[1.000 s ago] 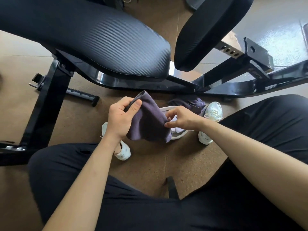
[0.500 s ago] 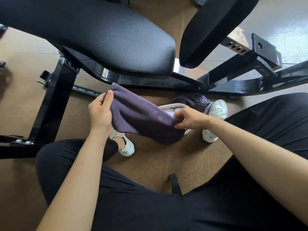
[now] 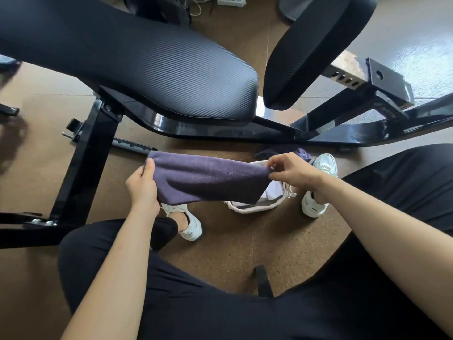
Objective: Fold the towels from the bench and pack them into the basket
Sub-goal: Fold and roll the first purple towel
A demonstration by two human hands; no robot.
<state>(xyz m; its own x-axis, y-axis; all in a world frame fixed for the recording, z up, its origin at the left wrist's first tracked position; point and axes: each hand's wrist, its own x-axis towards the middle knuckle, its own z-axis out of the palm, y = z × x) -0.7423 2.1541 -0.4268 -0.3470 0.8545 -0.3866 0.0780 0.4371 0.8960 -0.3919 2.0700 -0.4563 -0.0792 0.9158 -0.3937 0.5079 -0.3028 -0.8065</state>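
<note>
A dark purple towel (image 3: 206,179) is stretched flat between my hands, above the floor and in front of the bench. My left hand (image 3: 142,190) grips its left end, thumb on top. My right hand (image 3: 291,171) pinches its right end. Below the towel's right part sits the white fabric basket (image 3: 255,208) on the floor, with white cloth showing inside; the towel hides most of it. Another purple towel (image 3: 300,153) lies bunched on the floor behind my right hand. The black padded bench (image 3: 152,69) spans the top of the view with no towel on it.
My knees in black trousers and my white shoes (image 3: 190,223) flank the basket. The bench's black steel frame (image 3: 81,173) stands to the left and runs along the floor behind the basket. A second black pad (image 3: 308,47) rises at upper right. The floor is brown cork.
My hands have moved apart, pulling the folded towel out lengthwise from a bunched hold. My left hand went left, and the towel now lies level over the basket.
</note>
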